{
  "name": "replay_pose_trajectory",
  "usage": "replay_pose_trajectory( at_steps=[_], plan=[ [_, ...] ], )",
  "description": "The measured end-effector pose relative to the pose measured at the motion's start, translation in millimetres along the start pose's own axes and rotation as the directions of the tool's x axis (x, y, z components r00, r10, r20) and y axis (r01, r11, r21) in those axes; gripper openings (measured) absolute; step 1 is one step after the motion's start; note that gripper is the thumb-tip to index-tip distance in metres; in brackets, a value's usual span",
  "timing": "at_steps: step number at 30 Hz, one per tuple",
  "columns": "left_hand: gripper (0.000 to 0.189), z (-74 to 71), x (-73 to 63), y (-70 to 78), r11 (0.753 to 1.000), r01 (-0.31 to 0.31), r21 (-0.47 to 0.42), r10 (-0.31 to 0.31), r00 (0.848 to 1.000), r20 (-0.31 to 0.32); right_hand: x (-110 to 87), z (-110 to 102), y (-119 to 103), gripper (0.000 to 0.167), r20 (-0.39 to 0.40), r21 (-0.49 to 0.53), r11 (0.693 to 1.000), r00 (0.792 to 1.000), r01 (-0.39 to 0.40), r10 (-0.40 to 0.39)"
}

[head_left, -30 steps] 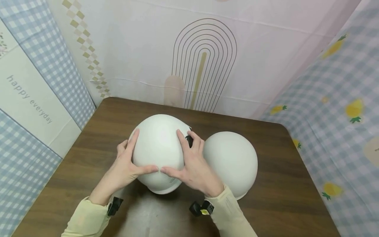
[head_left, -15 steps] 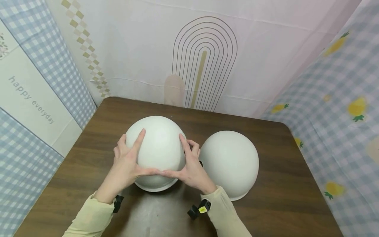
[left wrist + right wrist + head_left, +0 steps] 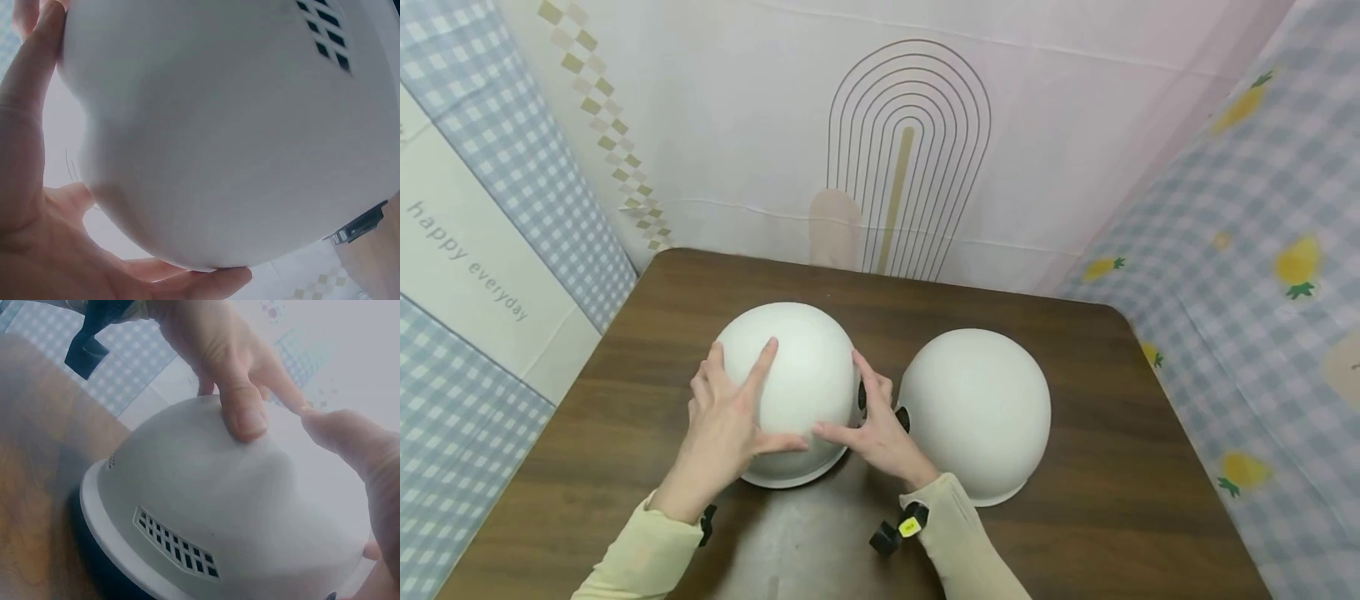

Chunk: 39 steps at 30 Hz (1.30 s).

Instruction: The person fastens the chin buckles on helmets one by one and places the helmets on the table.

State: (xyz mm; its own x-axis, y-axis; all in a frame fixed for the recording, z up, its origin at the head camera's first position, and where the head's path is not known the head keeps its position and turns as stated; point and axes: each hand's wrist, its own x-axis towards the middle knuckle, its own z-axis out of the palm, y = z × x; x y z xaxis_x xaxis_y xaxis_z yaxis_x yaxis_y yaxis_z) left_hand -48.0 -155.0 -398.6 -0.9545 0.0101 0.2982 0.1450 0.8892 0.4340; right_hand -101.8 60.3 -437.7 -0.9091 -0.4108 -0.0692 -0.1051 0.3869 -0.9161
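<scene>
One helmet [image 3: 808,367] on table [image 3: 1120,508], dome up | left hand [image 3: 718,421], fingers spread wide, grips its left side | right hand [image 3: 878,425], also spread, grips its right side | second helmet [image 3: 977,404] just right of it

- Table [image 3: 1112,417]: brown, wood-grained top with rounded far corners — greyish sheen toward the near side.
- Left white helmet [image 3: 801,367]: dome up, rim at the table.
- Right white helmet [image 3: 977,408]: dome up — near the first.
</scene>
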Motion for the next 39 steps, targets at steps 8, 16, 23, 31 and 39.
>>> replay_pose_trajectory(
  at_steps=[8, 16, 23, 31, 39],
  plan=[
    [0.124, 7.9, -2.5, -3.7, 0.998, -0.046, 0.054, 0.048, 0.998, -0.041, 0.1, 11, 4, 0.107, -0.021, 0.036, 0.999, 0.999, -0.034, 0.035],
    [0.125, 12.4, -1.8, -4.8, 0.996, -0.066, 0.064, 0.070, 0.996, -0.049, -1.1, 11, 4, 0.108, -0.039, 0.022, 0.999, 0.998, -0.049, 0.049],
    [0.125, 17.2, -4.0, -9.4, 0.999, 0.001, -0.050, 0.000, 1.000, 0.021, -4.6, 10, -3, 0.107, -0.027, -0.036, 0.999, 0.999, -0.038, 0.037],
    [0.123, 20.8, -1.9, -15.9, 0.994, 0.044, -0.105, -0.042, 0.999, 0.026, -2.1, 11, -10, 0.096, 0.013, -0.099, 0.995, 1.000, 0.008, -0.007],
    [0.122, 19.0, -1.4, -17.6, 0.993, 0.030, -0.117, -0.025, 0.999, 0.039, -3.8, 13, -11, 0.092, 0.013, -0.085, 0.996, 1.000, 0.004, -0.002]
  ],
)
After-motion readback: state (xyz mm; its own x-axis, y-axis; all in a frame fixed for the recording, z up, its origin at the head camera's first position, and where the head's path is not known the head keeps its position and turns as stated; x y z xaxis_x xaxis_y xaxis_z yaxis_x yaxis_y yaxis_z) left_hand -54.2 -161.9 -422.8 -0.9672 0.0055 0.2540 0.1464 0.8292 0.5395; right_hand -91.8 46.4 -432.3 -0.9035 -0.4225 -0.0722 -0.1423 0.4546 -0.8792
